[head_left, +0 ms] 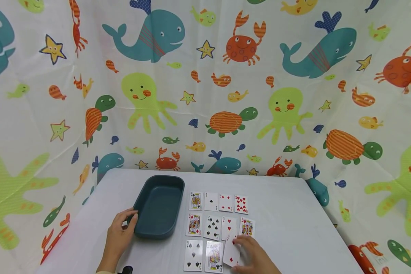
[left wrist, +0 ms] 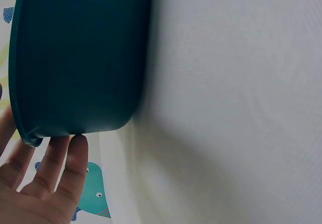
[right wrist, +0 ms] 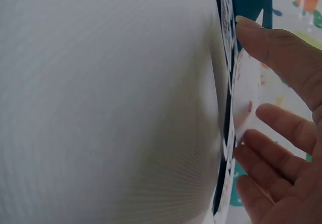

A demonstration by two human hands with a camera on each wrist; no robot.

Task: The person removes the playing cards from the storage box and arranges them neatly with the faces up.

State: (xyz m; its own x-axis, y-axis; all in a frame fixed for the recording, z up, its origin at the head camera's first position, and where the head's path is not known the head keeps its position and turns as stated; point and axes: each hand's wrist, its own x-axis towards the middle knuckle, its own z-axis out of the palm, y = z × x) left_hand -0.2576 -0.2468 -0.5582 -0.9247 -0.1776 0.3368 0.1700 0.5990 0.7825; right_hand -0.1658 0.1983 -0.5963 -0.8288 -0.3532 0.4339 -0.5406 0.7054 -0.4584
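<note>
My left hand (head_left: 120, 233) grips the left rim of a dark teal rectangular tub (head_left: 161, 209). In the left wrist view its fingers (left wrist: 74, 163) are bent against the tub's outer wall. A red diamond playing card (head_left: 231, 255) is held by its right edge between the thumb and fingers of my right hand (head_left: 255, 257). That card is tilted and overlaps the three of hearts (head_left: 228, 225) above it. Left of it lie a black-suited king (head_left: 214, 258) and the five of spades (head_left: 193, 255). The right wrist view shows the card (right wrist: 245, 95) edge-on between thumb and fingertips.
Two rows of face-up cards lie farther back, including the seven of spades (head_left: 212, 227) and a heart card (head_left: 241, 204). The white table (head_left: 287, 228) meets a sea-animal curtain (head_left: 205, 95) at the back and sides. A small black object (head_left: 126, 270) shows near my left wrist.
</note>
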